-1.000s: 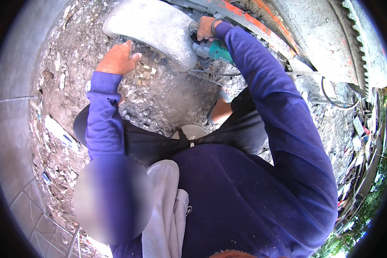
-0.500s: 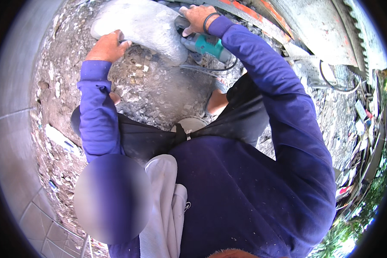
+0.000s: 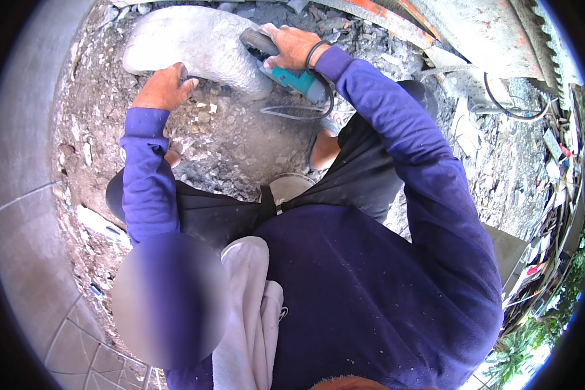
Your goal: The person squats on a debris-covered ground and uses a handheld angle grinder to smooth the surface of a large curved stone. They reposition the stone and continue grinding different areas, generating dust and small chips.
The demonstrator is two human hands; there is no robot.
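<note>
A large white, rounded stone [image 3: 188,45] lies on the ground at the top of the view, dusty and rough at its right end. Against that right end is a teal corded angle grinder [image 3: 300,79] with a dark grey oblong part at its upper end. My right hand [image 3: 294,49] is closed around this dark part, thumb below and fingers above. By the stone's lower left edge, my left hand [image 3: 162,88] has its fingers curled. Something small and dark shows at its fingertips, but I cannot make out what it is.
A grey cord [image 3: 299,117] loops below the grinder. Pale rubble covers the ground around my feet. On the left runs a smooth grey paved strip [image 3: 19,214]. A large pale panel [image 3: 481,36] with a toothed edge stands at upper right, and scrap [image 3: 559,195] is piled at far right.
My right hand has come down and slightly left over the grinder, and the cord's loop has shifted. The whole view has moved a little. My left hand stays beside the stone.
</note>
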